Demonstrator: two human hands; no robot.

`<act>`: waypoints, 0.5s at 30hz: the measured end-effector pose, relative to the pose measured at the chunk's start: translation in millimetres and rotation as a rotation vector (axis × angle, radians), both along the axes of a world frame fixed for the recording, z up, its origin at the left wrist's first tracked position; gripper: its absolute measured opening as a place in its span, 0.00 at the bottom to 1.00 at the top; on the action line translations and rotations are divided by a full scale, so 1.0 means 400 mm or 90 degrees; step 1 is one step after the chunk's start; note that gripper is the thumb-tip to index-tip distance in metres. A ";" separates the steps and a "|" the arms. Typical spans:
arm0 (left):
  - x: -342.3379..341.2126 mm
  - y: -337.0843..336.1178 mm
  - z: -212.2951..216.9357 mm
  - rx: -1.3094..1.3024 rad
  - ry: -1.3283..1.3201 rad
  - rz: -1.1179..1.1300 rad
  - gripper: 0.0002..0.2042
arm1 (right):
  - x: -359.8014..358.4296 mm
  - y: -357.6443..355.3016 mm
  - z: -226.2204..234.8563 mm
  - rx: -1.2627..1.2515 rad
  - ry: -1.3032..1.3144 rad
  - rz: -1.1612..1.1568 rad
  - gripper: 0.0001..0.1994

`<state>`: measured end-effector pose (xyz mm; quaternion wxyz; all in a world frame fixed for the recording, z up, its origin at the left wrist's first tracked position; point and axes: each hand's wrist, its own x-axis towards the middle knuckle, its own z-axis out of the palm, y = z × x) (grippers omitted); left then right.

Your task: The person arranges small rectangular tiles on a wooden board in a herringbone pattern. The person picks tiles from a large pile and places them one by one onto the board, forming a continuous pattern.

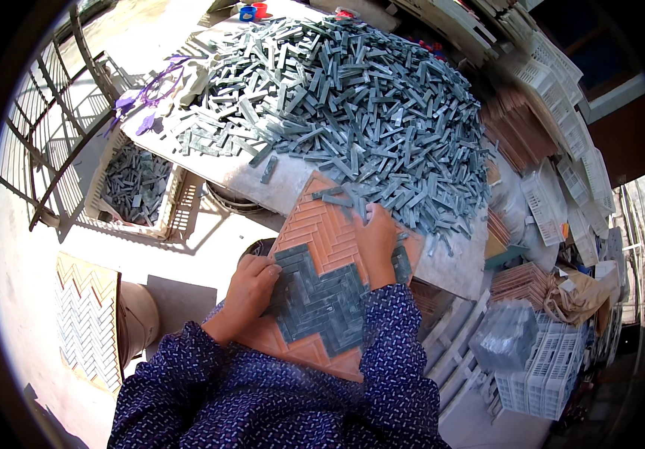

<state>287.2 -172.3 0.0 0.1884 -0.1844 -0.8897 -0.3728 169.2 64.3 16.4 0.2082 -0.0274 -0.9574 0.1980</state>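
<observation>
An orange herringbone mould tray [313,241] lies tilted in front of me, its lower edge against my body. Dark grey-green stone strips [322,303] fill a zigzag band of its slots. My left hand [251,290] rests at the tray's left edge, fingers curled together over the end of that band; what they hold, if anything, is hidden. Near the tray's top, my right hand [377,238] is closed, thumb and fingers pinching a stone strip [360,206]. A few loose strips [330,196] lie across the orange slots beside it.
A large heap of stone strips [352,97] covers the table [255,179] beyond the tray. At left stand a crate [169,217] of strips and a bucket [139,318] with a herringbone panel [87,322] leaning on it. White plastic crates [543,374] and stacked orange trays [520,284] crowd the right.
</observation>
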 end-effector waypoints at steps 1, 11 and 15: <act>-0.001 0.020 0.016 -0.010 0.020 -0.036 0.07 | -0.004 0.009 -0.004 -0.008 -0.044 0.003 0.13; 0.016 0.101 0.013 -0.268 -0.037 -0.210 0.21 | 0.108 -0.025 -0.018 -0.454 -0.317 0.249 0.19; 0.026 0.093 0.003 -0.261 -0.058 -0.210 0.21 | 0.144 -0.084 0.052 -0.293 -0.347 0.225 0.20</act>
